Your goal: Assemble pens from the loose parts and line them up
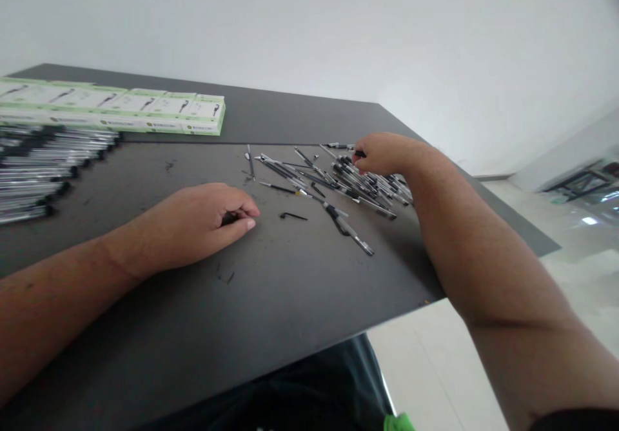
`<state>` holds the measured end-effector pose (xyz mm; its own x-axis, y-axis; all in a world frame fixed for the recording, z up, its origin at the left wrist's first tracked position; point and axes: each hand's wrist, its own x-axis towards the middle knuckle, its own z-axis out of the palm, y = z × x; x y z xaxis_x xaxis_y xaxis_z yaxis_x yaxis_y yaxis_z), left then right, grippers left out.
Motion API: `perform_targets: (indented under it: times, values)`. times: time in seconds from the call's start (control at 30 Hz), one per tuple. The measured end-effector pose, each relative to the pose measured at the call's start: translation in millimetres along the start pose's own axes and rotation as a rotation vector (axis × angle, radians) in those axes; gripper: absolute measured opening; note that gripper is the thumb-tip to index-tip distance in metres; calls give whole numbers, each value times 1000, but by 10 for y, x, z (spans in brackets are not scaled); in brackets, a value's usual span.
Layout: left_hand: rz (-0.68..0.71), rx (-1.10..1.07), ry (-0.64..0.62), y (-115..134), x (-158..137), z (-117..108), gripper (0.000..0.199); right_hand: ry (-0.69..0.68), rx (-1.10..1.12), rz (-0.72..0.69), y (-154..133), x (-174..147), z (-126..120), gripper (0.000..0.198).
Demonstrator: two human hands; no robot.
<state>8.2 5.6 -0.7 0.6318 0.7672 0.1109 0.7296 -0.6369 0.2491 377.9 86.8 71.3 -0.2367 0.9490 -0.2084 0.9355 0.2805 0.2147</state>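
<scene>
And over on the left, the boxes [184,116] stand in a line, white and green, with a thick row of pens [72,160] just in front. Between the left hand [203,221] and the pile [370,186] lie scattered bits: a bent black clip [294,216], slim refills [283,188], dark specks. The right hand [382,150] and its forearm cover part of the pile's far right side.

Underneath it all, a dark grey desk [271,302] with a seam running across behind the pile; beyond, a plain white wall [309,37], pale shiny floor [483,379] at right, dark cloth over the lap below the near edge.

Right grip: thumb and finger together on a small black piece [360,154], right over the pile! Left grip: fingers curled, thumb close, darkness between; can't tell whether it's clamped on anything.

Most of the pile slants from upper left to lower right. One pen [355,236] lies nearest, same slant, clear end towards the near edge. The clip lies nearly crosswise, thick end left. Pens in the row lie crosswise, dark ends right.
</scene>
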Motion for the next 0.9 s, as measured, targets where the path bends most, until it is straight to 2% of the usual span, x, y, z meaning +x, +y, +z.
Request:
perform_targets:
  times: [0.3,0.53,0.9]
  values:
    - [-14,6,-24,51,-16,-67,35,20,38,3,95,12,40,28]
    - [-35,3,-6,-19,-10,-6,42,77,80,119,331,-44,-25,24]
    - [-131,-14,-35,-45,14,10,50,51,146,194,567,31,92,24]
